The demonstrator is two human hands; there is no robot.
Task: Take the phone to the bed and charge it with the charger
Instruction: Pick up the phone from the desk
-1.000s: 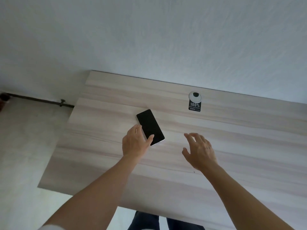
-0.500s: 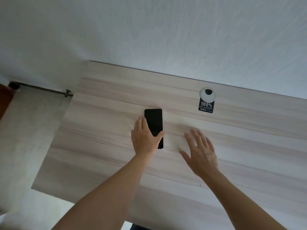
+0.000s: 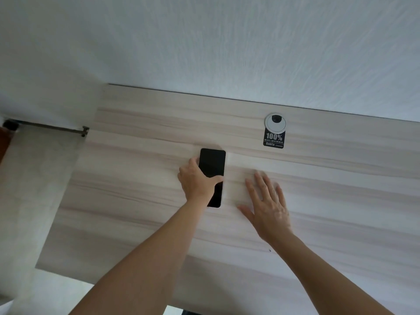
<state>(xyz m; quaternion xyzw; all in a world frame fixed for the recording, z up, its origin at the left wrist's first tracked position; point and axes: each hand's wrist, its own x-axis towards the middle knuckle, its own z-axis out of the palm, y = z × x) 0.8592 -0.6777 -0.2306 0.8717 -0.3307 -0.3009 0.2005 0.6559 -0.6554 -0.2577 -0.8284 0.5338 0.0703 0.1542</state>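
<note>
My left hand [image 3: 197,181] pinches the dark phone [image 3: 213,169] on the desk [image 3: 341,201], thumb across its screen, while my right hand [image 3: 268,205] rests spread flat just beside it.

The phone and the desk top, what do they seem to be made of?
Phone: glossy black front, probably glass, since it shows faint reflections. Desk top: pale wood-grain surface, matte; the streaks look printed, so perhaps laminate rather than solid wood.

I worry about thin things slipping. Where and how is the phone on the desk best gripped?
Probably across its two long edges. The phone lies flat, screen up, on the desk, so no finger fits beneath it. The left hand already spans it from the left, thumb across the screen. Pinch the edges, tilt one up, then lift.
</note>
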